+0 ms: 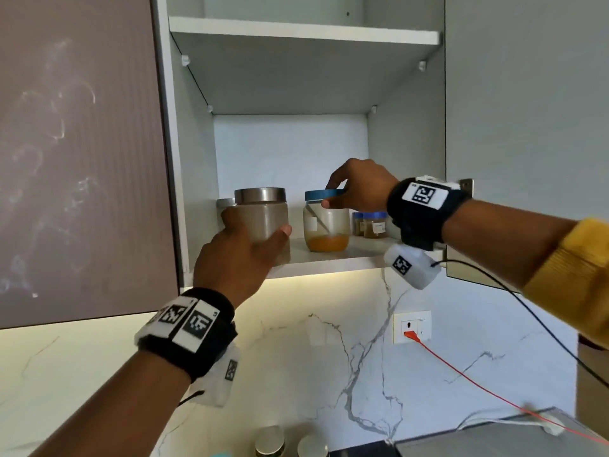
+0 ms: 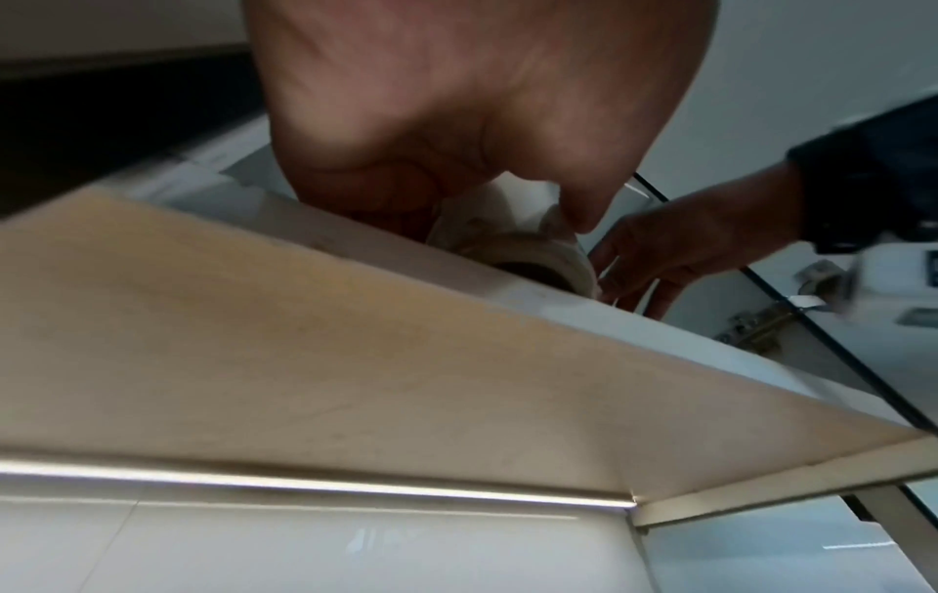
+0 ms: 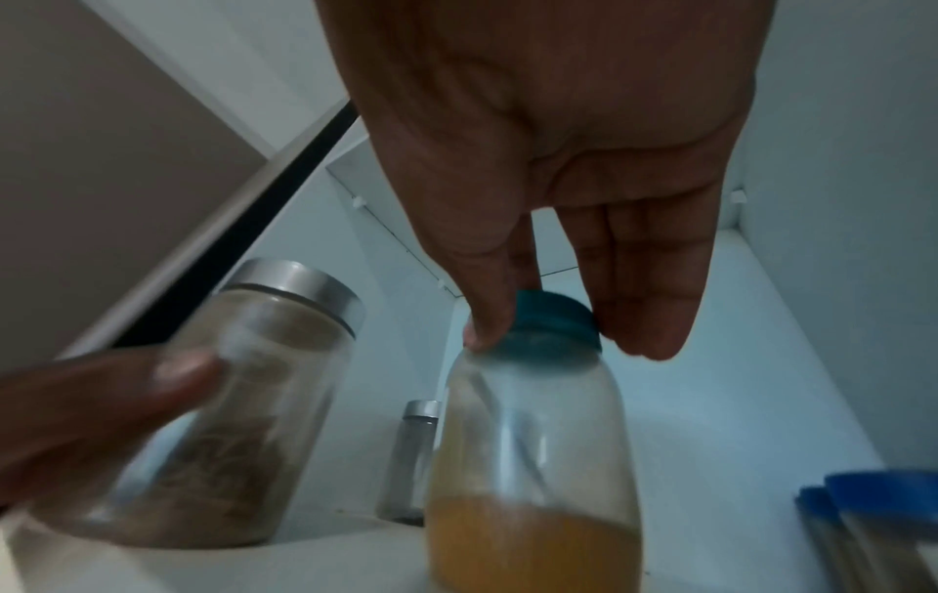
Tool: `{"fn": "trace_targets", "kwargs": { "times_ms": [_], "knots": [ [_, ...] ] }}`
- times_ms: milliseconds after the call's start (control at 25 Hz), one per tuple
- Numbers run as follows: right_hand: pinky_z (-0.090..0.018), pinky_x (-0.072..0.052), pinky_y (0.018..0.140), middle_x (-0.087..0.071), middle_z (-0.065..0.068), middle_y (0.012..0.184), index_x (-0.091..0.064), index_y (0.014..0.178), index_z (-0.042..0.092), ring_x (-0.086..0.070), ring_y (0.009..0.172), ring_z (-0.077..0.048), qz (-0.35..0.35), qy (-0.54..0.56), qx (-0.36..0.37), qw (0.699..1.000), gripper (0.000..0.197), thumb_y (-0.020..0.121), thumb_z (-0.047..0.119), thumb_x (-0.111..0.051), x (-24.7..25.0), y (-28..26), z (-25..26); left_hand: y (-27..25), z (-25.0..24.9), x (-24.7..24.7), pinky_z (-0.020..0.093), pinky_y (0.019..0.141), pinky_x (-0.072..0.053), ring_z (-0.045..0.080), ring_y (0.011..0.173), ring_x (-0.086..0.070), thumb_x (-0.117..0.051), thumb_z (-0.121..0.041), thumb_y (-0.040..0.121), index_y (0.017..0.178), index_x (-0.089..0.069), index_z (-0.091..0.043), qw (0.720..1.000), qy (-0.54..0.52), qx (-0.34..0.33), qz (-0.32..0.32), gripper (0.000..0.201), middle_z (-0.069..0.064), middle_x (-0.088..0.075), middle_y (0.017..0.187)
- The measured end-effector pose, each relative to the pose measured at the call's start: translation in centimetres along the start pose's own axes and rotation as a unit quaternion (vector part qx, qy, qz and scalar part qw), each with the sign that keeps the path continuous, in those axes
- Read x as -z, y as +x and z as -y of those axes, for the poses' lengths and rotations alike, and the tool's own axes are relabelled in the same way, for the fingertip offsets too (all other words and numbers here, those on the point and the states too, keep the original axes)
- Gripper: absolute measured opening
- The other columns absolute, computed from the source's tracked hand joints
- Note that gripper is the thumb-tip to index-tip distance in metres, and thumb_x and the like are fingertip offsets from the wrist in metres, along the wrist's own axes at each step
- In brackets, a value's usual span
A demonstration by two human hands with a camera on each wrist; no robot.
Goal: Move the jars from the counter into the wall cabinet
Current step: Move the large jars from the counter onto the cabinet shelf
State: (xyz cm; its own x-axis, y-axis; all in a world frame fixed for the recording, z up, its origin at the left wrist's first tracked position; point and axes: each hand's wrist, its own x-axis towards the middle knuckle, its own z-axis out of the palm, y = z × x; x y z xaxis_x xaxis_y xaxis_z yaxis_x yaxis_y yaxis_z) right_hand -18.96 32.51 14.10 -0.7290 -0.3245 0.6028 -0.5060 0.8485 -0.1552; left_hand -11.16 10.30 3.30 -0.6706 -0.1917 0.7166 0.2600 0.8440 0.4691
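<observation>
My left hand grips a steel-lidded jar of brown contents by its body, at the front left edge of the wall cabinet's lower shelf. In the right wrist view this jar looks tilted, with my left hand's fingers round it. My right hand pinches the blue lid of a clear jar holding orange contents; that jar stands on the shelf. From the right wrist, thumb and fingers straddle the blue lid. The left wrist view shows my palm and the jar's base.
Another steel-lidded jar stands at the shelf's back left, and small blue-lidded jars at the right. The upper shelf is bare. Cabinet doors flank the opening. Two jars sit on the counter below, near a socket with a red cable.
</observation>
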Motion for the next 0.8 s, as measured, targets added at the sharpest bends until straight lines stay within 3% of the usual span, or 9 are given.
{"fn": "trace_targets", "kwargs": {
  "times_ms": [120, 240, 360, 520, 640, 800],
  "knots": [
    [-0.043, -0.065, 0.086, -0.08, -0.01, 0.092, -0.079, 0.112, 0.012, -0.078, 0.08, -0.028, 0.064, -0.063, -0.03, 0.996, 0.034, 0.088, 0.036, -0.082, 0.4, 3.4, 0.6, -0.6, 0.6, -0.5, 0.042, 0.078, -0.058, 0.031, 0.086, -0.067, -0.037, -0.08, 0.09, 0.135, -0.031, -0.013, 0.995, 0.097, -0.006, 0.0, 0.081, 0.008, -0.068, 0.104],
    [-0.041, -0.065, 0.087, -0.079, -0.01, 0.081, -0.079, 0.103, 0.004, -0.078, 0.075, -0.026, 0.098, -0.115, -0.042, 0.988, 0.036, 0.084, 0.034, -0.086, -0.3, 6.5, 1.3, -0.8, 1.1, -0.9, 0.041, 0.073, -0.059, 0.028, 0.078, -0.069, -0.027, -0.083, 0.088, 0.135, -0.03, -0.013, 0.989, 0.142, -0.022, -0.02, 0.084, 0.002, -0.067, 0.09],
    [-0.037, -0.063, 0.086, -0.063, -0.003, 0.062, -0.069, 0.075, 0.008, -0.068, 0.073, -0.025, 0.082, -0.179, -0.027, 0.98, 0.033, 0.082, 0.034, -0.088, -1.7, 9.0, 1.9, -1.1, 1.4, -1.1, 0.032, 0.063, -0.056, 0.023, 0.071, -0.07, -0.021, -0.084, 0.088, 0.131, -0.034, -0.014, 0.984, 0.167, -0.043, -0.042, 0.083, -0.003, -0.069, 0.084],
    [-0.038, -0.062, 0.085, -0.059, -0.003, 0.06, -0.054, 0.06, 0.012, -0.068, 0.077, -0.028, 0.085, -0.226, -0.023, 0.97, 0.045, 0.079, 0.03, -0.091, -3.4, 12.1, 2.6, -1.2, 1.6, -1.3, 0.027, 0.054, -0.049, 0.018, 0.063, -0.068, -0.022, -0.083, 0.09, 0.123, -0.038, -0.015, 0.978, 0.182, -0.061, -0.076, 0.077, -0.013, -0.053, 0.072],
    [-0.041, -0.063, 0.087, -0.061, -0.005, 0.062, -0.054, 0.06, 0.012, -0.074, 0.083, -0.03, 0.099, -0.236, -0.034, 0.966, 0.046, 0.076, 0.031, -0.092, -4.5, 13.9, 2.5, -1.0, 2.0, -1.6, 0.025, 0.053, -0.046, 0.013, 0.058, -0.059, -0.017, -0.085, 0.089, 0.119, -0.037, -0.018, 0.975, 0.192, -0.068, -0.09, 0.076, -0.013, -0.057, 0.072],
    [-0.045, -0.064, 0.086, -0.068, -0.006, 0.067, -0.057, 0.064, 0.012, -0.077, 0.082, -0.03, 0.109, -0.243, -0.048, 0.963, 0.045, 0.069, 0.035, -0.096, -5.9, 15.7, 2.6, -1.1, 2.1, -1.6, 0.024, 0.056, -0.049, 0.011, 0.06, -0.061, -0.009, -0.087, 0.087, 0.12, -0.037, -0.02, 0.972, 0.199, -0.076, -0.102, 0.08, -0.012, -0.062, 0.075]
  ]
}}
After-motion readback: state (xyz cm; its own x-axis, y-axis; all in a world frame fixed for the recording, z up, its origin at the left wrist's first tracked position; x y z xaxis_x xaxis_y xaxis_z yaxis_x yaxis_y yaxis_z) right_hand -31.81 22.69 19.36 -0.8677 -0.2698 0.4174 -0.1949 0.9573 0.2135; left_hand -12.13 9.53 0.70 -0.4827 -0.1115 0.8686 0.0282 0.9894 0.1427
